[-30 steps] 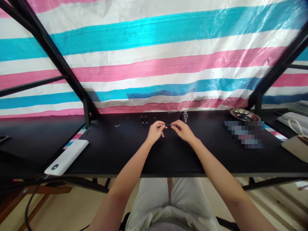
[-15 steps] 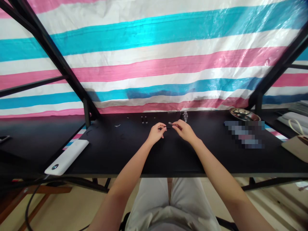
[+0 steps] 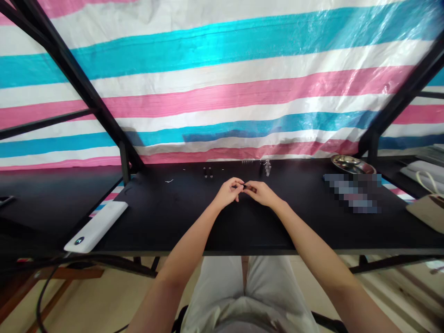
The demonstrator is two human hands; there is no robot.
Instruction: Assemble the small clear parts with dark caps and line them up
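Over the black table [image 3: 166,217] my two hands meet at the fingertips. A small black piece [image 3: 244,187] shows between them, too small and too covered to name its kind. My left hand [image 3: 229,193] pinches it from the left with thumb and fingers. From the right, the closed fingers of my right hand [image 3: 261,193] press against the same piece. Beyond the hands stand two small dark cylinders with clear ends [image 3: 208,172]. Behind my right hand are a cluster of small clear pieces [image 3: 268,168] and a row of tiny clear pieces [image 3: 247,162].
A white power bank [image 3: 99,226] with a cable lies at the left edge. Thin white scraps [image 3: 169,181] are at the left back. On the right are a shiny metal dish [image 3: 354,165], a blurred-out item [image 3: 352,193] and a beige bag [image 3: 428,212]. Striped sheeting [image 3: 222,88] hangs behind.
My right hand has moved left and slightly down, bringing its fingertips against those of my left hand. The clear-tipped piece that showed in its fingers is now covered.
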